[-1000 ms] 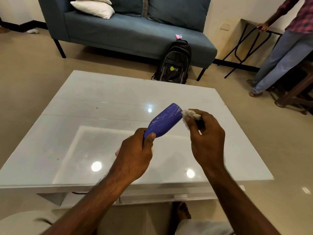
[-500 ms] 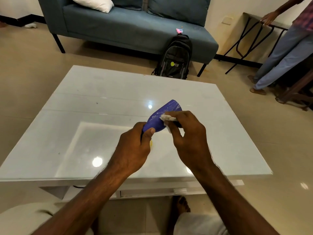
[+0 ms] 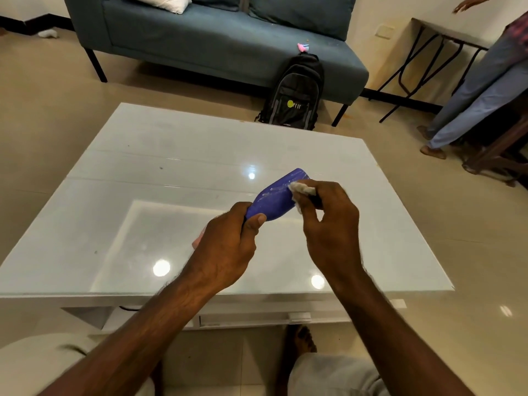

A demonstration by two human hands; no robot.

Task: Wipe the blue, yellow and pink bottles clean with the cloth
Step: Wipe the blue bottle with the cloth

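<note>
Since half a second ago, the right hand (image 3: 328, 221) has moved up along the blue bottle (image 3: 275, 194) toward its far end, so more of the bottle body shows between the two hands. The right hand is clenched on the white cloth (image 3: 301, 191) and presses it against the upper side of the bottle. The left hand (image 3: 225, 247) grasps the near end of the bottle, as before, with the thumb lying on it. The bottle is held tilted in the air above the white glossy surface (image 3: 143, 195), not touching it. A bit of pink (image 3: 197, 241) shows just beside the left hand; what it is, I cannot tell. Whether the bottle contains anything cannot be seen.
</note>
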